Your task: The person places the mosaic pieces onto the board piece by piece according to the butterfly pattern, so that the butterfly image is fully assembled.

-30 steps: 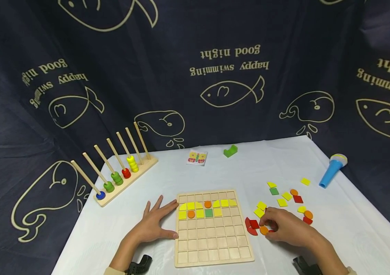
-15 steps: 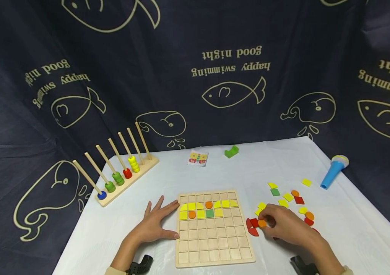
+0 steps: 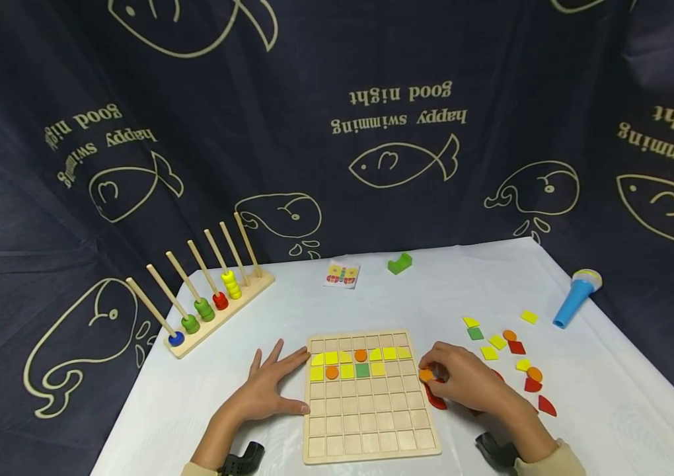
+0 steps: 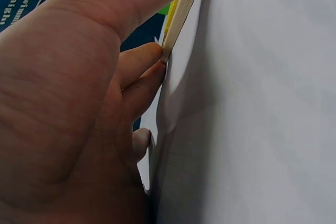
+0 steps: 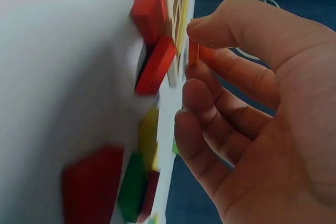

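My right hand [image 3: 469, 378] pinches an orange round tile [image 3: 426, 375] at the right edge of the wooden grid board [image 3: 373, 423]. In the right wrist view the tile [image 5: 193, 51] stands on edge between thumb and forefinger. Red tiles [image 3: 435, 399] lie just below that hand, partly hidden by it. Fingers spread, my left hand [image 3: 265, 393] touches the board's left side; in the left wrist view the thumb and fingertips meet the board edge [image 4: 182, 17]. Yellow tiles [image 3: 347, 370], two orange rounds [image 3: 361, 356] and one green square [image 3: 362, 370] fill cells in two upper rows.
Loose yellow, green, orange and red tiles [image 3: 516, 347] lie scattered at the right. A blue toy microphone [image 3: 572, 301] lies near the table's right edge. A pattern card [image 3: 341, 274], a green block [image 3: 400, 262] and a peg rack with coloured beads [image 3: 224, 316] stand farther back.
My right hand has picked up the orange round tile from the table and carried it left to the board's right edge. My left hand has stayed in place.
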The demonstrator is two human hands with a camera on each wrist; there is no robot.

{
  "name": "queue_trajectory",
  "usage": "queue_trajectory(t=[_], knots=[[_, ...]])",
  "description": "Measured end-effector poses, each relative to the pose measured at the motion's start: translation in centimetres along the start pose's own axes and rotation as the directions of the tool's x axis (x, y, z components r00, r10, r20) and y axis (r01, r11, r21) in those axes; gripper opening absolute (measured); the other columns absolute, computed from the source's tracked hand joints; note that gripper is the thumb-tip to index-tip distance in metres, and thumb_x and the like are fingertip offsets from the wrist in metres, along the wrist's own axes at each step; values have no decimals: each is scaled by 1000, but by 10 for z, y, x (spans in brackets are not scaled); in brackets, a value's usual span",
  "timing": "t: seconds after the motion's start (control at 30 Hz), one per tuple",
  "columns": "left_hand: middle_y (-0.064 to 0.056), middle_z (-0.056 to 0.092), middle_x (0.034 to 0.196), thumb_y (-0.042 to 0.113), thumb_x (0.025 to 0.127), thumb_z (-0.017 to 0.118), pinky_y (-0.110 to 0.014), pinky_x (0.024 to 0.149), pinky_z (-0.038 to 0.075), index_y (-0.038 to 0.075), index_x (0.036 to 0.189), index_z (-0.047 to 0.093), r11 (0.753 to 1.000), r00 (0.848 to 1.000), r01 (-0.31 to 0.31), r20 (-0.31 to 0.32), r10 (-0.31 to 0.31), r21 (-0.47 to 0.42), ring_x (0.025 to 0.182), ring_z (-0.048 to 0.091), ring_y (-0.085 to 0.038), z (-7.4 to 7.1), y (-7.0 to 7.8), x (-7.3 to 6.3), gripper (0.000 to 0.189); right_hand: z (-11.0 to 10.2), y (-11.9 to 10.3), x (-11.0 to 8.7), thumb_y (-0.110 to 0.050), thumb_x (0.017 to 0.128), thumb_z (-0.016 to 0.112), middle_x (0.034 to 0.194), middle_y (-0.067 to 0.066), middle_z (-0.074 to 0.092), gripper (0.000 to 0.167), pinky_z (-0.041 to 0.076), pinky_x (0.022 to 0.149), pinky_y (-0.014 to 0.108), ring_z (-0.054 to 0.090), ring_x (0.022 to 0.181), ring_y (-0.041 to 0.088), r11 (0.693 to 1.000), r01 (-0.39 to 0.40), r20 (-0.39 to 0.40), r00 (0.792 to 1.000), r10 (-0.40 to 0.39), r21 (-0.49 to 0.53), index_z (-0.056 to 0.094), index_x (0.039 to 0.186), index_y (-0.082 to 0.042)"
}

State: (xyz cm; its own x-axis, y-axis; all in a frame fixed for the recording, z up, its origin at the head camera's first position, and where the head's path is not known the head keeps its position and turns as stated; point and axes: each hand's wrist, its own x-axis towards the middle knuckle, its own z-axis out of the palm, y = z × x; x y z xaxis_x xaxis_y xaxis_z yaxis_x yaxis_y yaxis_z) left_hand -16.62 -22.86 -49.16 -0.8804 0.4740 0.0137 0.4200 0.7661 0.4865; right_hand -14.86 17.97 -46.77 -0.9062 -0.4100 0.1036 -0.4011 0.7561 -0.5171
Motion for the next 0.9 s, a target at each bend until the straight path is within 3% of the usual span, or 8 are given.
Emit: queue_trajectory(t=[0.27, 0.47, 0.67, 0.9], knots=[[10, 36, 151, 71, 60, 75, -65, 106, -9, 25, 146, 43, 1000, 1000, -2, 2, 2, 3, 144, 4, -36, 0, 0, 0, 102, 10, -14, 19, -22, 74, 76, 82, -14, 53, 23, 43, 63, 24, 49, 73, 7, 1000, -5, 5, 1000, 5, -11, 69, 96, -24], [10, 36, 151, 72, 60, 74, -65, 106, -9, 26, 147, 43, 1000, 1000, 0, 3, 0, 6, 144, 4, -35, -1, 0, 0, 102, 18, -20, 30, -20, 73, 76, 85, -14, 54, 23, 43, 68, 26, 47, 74, 7, 997, 63, -20, 998, -64, -44, 69, 95, -22], [10, 36, 151, 72, 61, 74, -65, 106, -9, 25, 147, 43, 1000, 1000, -4, 3, 4, 5, 144, 4, -35, -1, 0, 0, 102, 24, -22, 38, -18, 75, 74, 84, -12, 53, 21, 43, 65, 24, 47, 72, 6, 993, 104, -34, 994, -106, -56, 70, 95, -21], [10, 36, 151, 72, 61, 73, -65, 106, -9, 26, 147, 43, 1000, 1000, -4, -2, 4, 10, 144, 4, -35, 1, -2, 0, 102, 30, -24, 41, -14, 75, 73, 86, -13, 56, 24, 45, 69, 27, 48, 74, 6, 994, 92, -22, 995, -94, -50, 70, 98, -20]])
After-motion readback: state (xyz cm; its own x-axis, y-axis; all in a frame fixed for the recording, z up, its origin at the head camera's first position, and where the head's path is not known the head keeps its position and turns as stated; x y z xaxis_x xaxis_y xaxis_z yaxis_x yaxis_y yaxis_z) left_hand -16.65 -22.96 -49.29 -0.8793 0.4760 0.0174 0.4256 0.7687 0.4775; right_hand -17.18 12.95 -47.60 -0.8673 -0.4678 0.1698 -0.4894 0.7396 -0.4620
